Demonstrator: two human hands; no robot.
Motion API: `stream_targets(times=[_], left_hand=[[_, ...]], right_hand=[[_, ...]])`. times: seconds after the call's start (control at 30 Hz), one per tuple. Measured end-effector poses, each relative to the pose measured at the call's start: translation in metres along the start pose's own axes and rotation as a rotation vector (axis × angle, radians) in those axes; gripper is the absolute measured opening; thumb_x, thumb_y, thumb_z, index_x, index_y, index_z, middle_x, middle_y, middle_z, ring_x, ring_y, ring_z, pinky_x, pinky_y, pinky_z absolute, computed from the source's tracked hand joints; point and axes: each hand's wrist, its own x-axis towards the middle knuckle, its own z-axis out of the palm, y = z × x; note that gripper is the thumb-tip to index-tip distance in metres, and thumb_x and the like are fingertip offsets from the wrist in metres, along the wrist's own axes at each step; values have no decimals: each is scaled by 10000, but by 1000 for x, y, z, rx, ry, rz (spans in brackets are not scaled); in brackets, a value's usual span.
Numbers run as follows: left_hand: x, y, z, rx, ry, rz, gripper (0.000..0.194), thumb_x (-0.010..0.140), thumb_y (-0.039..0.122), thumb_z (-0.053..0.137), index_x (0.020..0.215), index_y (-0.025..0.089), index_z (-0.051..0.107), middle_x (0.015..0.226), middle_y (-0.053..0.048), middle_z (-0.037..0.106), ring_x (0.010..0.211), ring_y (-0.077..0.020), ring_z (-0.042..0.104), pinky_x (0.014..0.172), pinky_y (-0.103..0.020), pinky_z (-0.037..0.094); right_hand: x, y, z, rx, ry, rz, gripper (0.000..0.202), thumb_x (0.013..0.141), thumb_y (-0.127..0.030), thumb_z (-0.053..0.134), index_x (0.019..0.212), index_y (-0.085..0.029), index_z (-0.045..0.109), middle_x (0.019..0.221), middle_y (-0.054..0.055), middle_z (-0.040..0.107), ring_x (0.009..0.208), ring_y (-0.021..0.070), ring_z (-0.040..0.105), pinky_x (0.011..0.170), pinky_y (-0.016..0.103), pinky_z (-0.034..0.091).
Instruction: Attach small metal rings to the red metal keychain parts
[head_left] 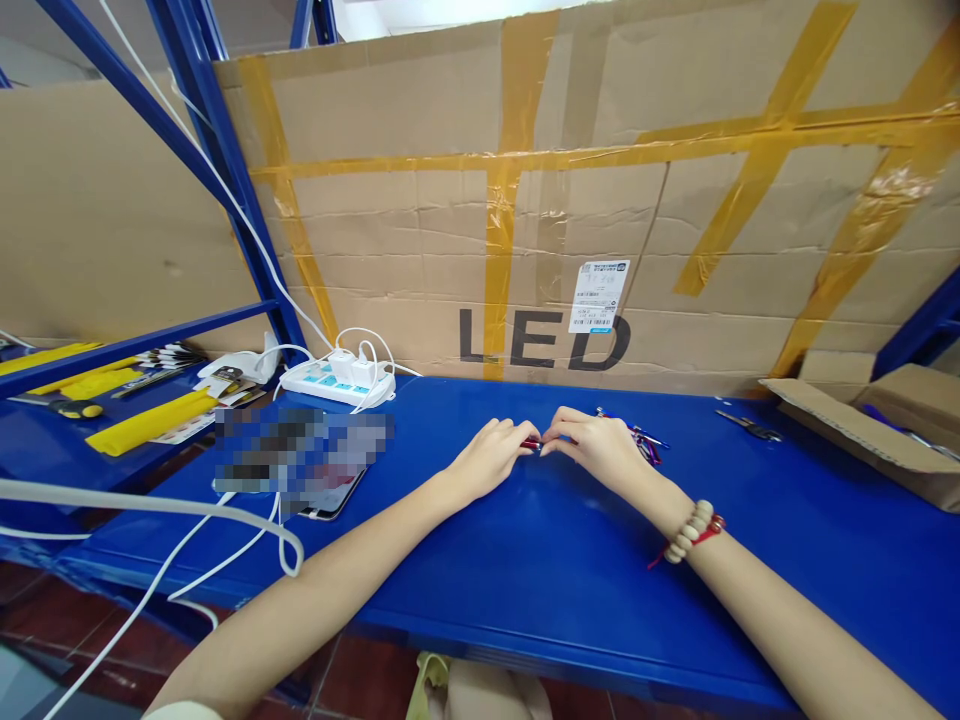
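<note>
One red pen-like piece (532, 444), axis running sideways between hands: I see left hand (496, 458) pinching it, right hand (589, 442) curled at its tip, can't tell if gripping.

One left hand (491, 458), one right hand (600, 452); one red pen-like piece (532, 444) between them. Slender rods (649, 437) right of centre, too bunched to count. One beaded bracelet (688, 535), one white power strip (319, 383), one paper label (598, 297), one open carton (832, 421).
</note>
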Motion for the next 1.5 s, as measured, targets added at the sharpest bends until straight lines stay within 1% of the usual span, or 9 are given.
stream_targets(times=[0.2,0.33,0.53,0.7,0.9,1.0,1.13,1.3,1.5], left_hand=[[1,0,2,-9,14,-11,110,927,175,364,960,177,469,968,-13,611,828,-159,523,746,-283,349],[1,0,2,-26,22,-14,103,923,180,376,970,171,467,982,-14,610,829,-159,526,754,-287,365],[3,1,2,-30,32,-60,165,921,199,385,1046,161,484,989,-45,610,860,-173,539,784,-301,402],[2,0,2,-57,61,-55,147,927,210,368,1002,167,487,992,-43,616,884,-176,561,794,-299,427],[-2,0,0,-199,0,-72,89,930,231,364,980,176,412,1097,-65,596,984,-180,588,781,-265,463],[-4,0,0,-210,9,-58,55,928,230,362,933,182,388,1115,-72,592,1026,-202,578,788,-279,468],[-5,3,0,-230,36,-41,50,927,222,357,897,184,369,1096,-71,600,1021,-207,583,786,-283,473],[-6,5,1,-223,39,-29,42,926,217,360,918,180,376,1120,-72,590,1037,-193,575,816,-277,468],[-4,7,4,-169,17,-82,110,931,239,359,1009,174,404,1113,-69,593,1024,-184,580,813,-275,470]], right_hand=[[0,3,0,-36,44,-33,191,823,-362,549,747,-229,663,792,-42,637,607,74,592,430,200,276],[0,4,-1,-29,44,-43,205,838,-365,528,767,-226,661,811,-36,640,607,70,589,437,197,284],[1,5,-4,24,47,-18,228,865,-359,485,802,-225,659,844,-19,636,642,80,593,472,194,310],[2,3,-8,149,30,18,207,854,-345,506,801,-216,659,847,-3,629,595,77,575,508,189,367],[3,4,-9,389,-16,96,224,822,-387,542,771,-207,664,839,0,610,460,41,509,485,191,402],[3,6,-7,479,-16,119,239,790,-410,576,736,-195,664,808,5,602,445,44,504,473,198,410],[3,7,-6,561,-22,136,243,779,-410,585,723,-186,662,788,18,595,461,57,516,455,198,422],[3,8,-5,600,-55,149,263,776,-427,578,726,-181,658,778,28,591,444,59,504,445,206,432],[4,9,-1,653,-87,193,348,745,-505,572,710,-168,651,755,46,592,424,70,489,413,215,421]])
